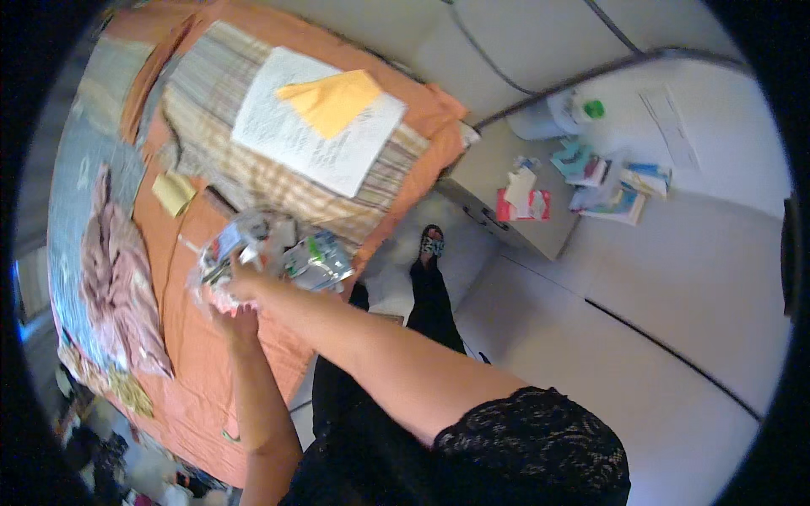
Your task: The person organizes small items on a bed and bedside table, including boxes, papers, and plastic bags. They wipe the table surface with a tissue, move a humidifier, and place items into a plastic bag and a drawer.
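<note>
A clear plastic bag (205, 282) full of mixed small items lies on the orange bed sheet (198, 371). At its near edge my left hand (234, 320) is closed on the plastic. My right hand (245, 280) reaches over the bag's contents; its fingertips are partly hidden among them, so their grip is unclear. A shiny silver packet with a green patch (319, 261) lies at the bag's right side. Just left of the bag is a thin white stick-like piece (189, 244). A dark rolled item (221, 202) rests beyond it.
A plaid pillow (202, 93) carries a white printed pillow cover (295, 126) and a yellow cloth (337, 97). A pink garment (122, 270) and a yellow folded cloth (174, 194) lie leftward. The bedside cabinet (481, 185) holds a red box (540, 207) and papers.
</note>
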Action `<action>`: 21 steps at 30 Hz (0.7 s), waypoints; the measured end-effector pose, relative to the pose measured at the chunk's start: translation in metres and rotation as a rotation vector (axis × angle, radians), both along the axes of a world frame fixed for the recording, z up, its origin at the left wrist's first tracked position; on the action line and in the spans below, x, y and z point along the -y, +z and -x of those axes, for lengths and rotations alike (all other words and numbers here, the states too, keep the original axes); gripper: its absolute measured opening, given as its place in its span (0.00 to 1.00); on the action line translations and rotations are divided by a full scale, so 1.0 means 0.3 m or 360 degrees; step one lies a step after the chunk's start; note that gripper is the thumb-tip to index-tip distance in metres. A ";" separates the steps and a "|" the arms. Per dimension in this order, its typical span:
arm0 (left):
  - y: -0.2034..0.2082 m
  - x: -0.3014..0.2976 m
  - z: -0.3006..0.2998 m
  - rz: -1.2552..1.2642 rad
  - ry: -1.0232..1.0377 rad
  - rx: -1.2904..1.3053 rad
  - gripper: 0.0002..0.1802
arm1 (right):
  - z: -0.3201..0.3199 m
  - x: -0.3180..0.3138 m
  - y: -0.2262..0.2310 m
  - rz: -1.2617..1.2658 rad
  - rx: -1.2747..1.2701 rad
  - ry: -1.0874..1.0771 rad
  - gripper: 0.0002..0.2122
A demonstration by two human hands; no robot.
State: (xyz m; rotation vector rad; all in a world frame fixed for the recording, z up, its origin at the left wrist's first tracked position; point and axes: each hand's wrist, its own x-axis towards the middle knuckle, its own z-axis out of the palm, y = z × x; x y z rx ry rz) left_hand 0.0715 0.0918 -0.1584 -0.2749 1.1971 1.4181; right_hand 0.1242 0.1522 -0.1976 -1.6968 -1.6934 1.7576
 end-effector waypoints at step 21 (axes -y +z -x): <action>-0.438 -0.094 -1.721 0.0022 -0.2080 -0.1078 0.17 | -2.531 0.280 -0.509 0.0102 0.1370 -0.2274 0.18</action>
